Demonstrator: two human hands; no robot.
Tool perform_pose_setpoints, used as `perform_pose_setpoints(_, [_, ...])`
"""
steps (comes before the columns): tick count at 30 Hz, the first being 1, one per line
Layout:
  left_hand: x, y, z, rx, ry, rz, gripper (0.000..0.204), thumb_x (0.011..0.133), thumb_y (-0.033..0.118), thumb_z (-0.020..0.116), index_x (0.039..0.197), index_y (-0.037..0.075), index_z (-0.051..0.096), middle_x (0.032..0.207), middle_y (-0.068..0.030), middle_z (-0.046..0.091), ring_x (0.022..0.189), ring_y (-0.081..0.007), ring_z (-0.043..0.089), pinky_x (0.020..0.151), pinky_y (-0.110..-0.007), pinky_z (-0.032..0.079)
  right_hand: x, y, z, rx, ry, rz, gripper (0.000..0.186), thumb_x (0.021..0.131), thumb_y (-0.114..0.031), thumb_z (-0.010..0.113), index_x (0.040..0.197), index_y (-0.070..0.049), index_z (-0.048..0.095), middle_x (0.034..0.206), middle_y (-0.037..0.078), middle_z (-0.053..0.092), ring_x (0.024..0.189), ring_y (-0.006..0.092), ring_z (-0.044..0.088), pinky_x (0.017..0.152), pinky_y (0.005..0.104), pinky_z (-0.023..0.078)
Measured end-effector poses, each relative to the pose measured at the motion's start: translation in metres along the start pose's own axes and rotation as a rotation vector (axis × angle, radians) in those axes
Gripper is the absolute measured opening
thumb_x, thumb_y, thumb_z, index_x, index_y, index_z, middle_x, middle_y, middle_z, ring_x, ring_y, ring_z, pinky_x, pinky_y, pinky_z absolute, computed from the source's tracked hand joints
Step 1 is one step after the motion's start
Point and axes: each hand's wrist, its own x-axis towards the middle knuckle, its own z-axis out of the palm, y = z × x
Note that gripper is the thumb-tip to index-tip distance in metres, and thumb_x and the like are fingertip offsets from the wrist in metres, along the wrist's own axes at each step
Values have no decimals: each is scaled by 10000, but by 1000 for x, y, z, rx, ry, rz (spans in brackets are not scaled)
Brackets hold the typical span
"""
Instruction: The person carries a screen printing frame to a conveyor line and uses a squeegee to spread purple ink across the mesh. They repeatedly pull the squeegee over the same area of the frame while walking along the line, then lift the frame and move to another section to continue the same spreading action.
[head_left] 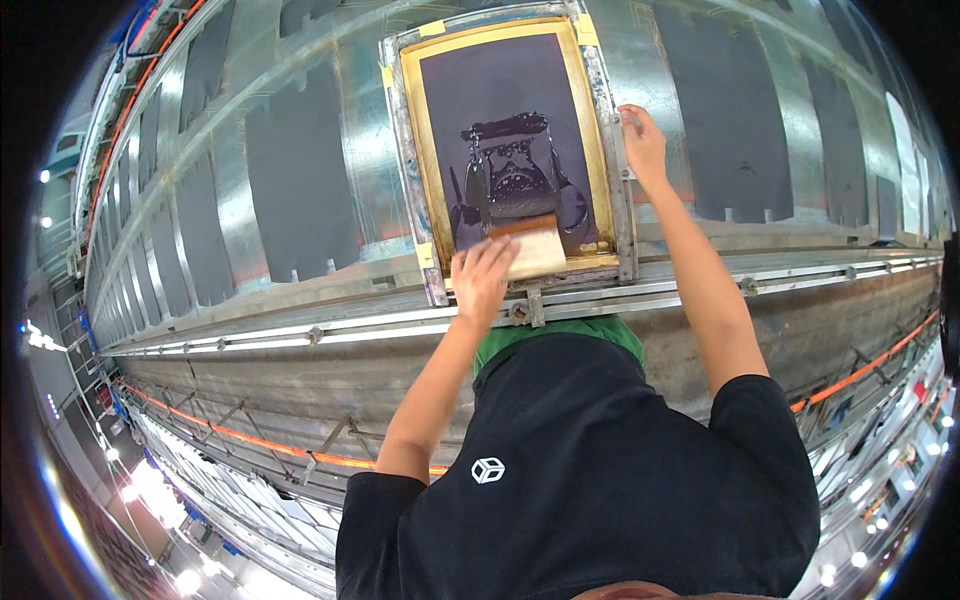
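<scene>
A screen-printing frame (617, 215) lies in front of me, with yellow edging around its dark mesh. Glossy dark ink (515, 165) is smeared over the middle and near part of the mesh. At the near end, my left hand (482, 277) is closed on the left part of a squeegee (538, 252) with a pale wooden handle and brownish blade. The squeegee lies crosswise, just on the near side of the ink. My right hand (643, 145) has its fingers curled at the frame's right rail, toward the far end; its fingertips touch the rail's outer side.
Dark fabric panels (295, 170) lie in a row along the metal table (640, 60), on both sides of the frame. A metal rail (380, 322) runs along the table's near edge, close to my body. Orange tubing (865, 368) stretches along behind me.
</scene>
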Motion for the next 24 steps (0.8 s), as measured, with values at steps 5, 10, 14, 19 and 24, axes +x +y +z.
perform_pose_setpoints(5, [93,-32,-2,16,20,-14,477,686,-29,692,1085,218,775,1093,25,771,965,-200,696,843,-370,496,0,-24,-22,-447,-18,-517,415,969,-410,665,1254,-109,691,1181,132,671,1071,307,612,923,442,477])
perform_pose_setpoints(10, [173,-60,-11,-71,-74,-22,347,737,81,782,1065,193,790,1051,-27,772,947,-238,698,841,-390,521,-28,-114,4,-454,-351,-763,449,880,-316,752,1266,-97,682,1211,89,677,1149,289,595,992,439,446])
perform_pose_setpoints(14, [167,-63,4,-60,-35,1,363,722,44,769,1061,170,789,1052,-32,771,933,-247,698,826,-385,552,-35,-88,33,-642,-432,-734,459,786,-170,776,1230,-102,686,1209,69,681,1123,268,604,975,423,443])
perform_pose_setpoints(19, [94,-33,6,-118,-62,22,451,671,-44,711,1077,142,771,1109,-32,762,961,-249,694,832,-382,557,-114,-60,12,-500,-409,-701,453,751,-107,759,1196,-76,681,1207,51,676,1095,251,614,959,419,431])
perform_pose_setpoints(24, [85,-29,-6,-114,-50,3,396,698,14,742,1063,162,779,1123,20,761,958,-197,687,817,-369,520,-129,-71,3,-528,-471,-647,447,757,-103,756,1199,-101,684,1213,43,676,1114,239,612,964,414,412])
